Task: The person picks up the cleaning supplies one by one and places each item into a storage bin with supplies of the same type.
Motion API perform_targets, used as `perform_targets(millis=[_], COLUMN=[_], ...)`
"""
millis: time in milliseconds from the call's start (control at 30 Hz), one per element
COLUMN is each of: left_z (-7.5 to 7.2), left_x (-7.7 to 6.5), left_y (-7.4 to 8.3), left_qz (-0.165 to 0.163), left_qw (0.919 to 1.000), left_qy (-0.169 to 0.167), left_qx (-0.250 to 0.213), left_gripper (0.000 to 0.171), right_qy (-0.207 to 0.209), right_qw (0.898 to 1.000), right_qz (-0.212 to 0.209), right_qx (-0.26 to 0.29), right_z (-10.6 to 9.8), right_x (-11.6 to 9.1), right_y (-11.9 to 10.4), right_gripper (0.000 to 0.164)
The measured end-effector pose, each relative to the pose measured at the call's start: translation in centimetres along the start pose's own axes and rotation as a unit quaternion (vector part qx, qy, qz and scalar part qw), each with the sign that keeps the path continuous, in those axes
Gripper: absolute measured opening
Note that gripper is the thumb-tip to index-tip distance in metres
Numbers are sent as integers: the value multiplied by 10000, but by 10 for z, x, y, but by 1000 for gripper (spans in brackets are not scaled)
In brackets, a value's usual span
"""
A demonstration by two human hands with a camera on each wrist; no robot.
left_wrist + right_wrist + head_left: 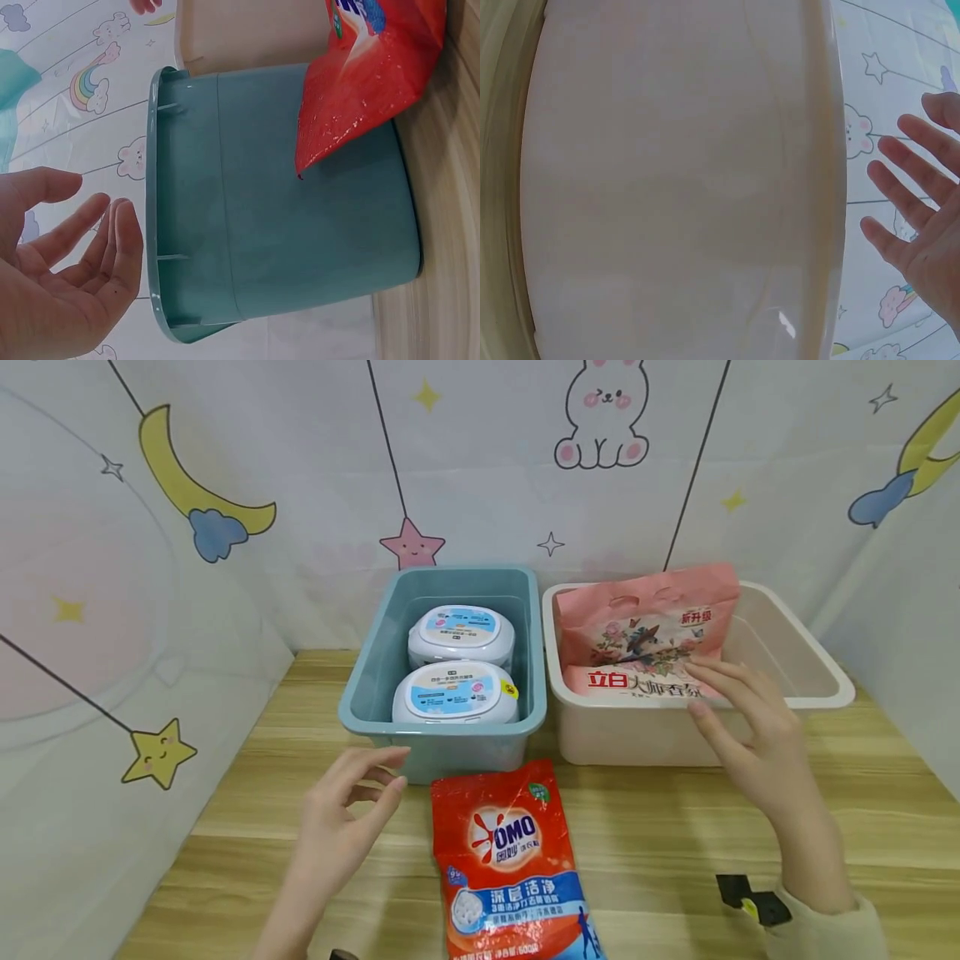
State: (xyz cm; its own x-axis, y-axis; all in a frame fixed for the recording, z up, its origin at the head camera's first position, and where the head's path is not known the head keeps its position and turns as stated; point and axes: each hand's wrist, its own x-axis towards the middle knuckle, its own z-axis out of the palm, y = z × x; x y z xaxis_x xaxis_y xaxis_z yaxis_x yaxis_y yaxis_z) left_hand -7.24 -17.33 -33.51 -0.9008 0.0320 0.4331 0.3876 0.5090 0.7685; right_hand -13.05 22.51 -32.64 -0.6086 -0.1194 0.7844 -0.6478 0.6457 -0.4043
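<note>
My left hand (pixel 348 814) hovers in front of the blue-green bin (pixel 367 693), fingers loosely bent and holding nothing. Inside that bin sit two white lidded tubs (pixel 453 692) with blue labels, one behind the other. A red OMO laundry powder bag (pixel 502 843) lies on the table and leans against the bin's front. Above the front rim of the cream bin (pixel 637 735) is my right hand (pixel 757 735), fingers spread and nothing in its grasp. A pink laundry powder bag (pixel 652 627) stands tilted in the left part of that bin.
The two bins stand side by side at the back of the wood-grain table (pixel 675 860). Behind them hangs a white cloth (pixel 480 468) printed with stars, moons and a rabbit. A black strap (pixel 753 900) shows by the right sleeve.
</note>
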Motion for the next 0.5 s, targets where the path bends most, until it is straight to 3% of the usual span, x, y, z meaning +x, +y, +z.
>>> perform_targets(millis=[267,500], left_z=[9,15], left_x=[-6,-8], left_y=[2,7], left_qz=[86,-657], left_qw=[9983,9912], left_qy=[-569,-1150], left_qx=[-105,-60], left_gripper=[32,32], right_qy=[70,61], right_qw=[9999,9999], right_qz=[111,115], right_qx=[-86,-106], right_z=[-1,-3], right_x=[-5,-6], right_y=[4,8], right_gripper=[32,33])
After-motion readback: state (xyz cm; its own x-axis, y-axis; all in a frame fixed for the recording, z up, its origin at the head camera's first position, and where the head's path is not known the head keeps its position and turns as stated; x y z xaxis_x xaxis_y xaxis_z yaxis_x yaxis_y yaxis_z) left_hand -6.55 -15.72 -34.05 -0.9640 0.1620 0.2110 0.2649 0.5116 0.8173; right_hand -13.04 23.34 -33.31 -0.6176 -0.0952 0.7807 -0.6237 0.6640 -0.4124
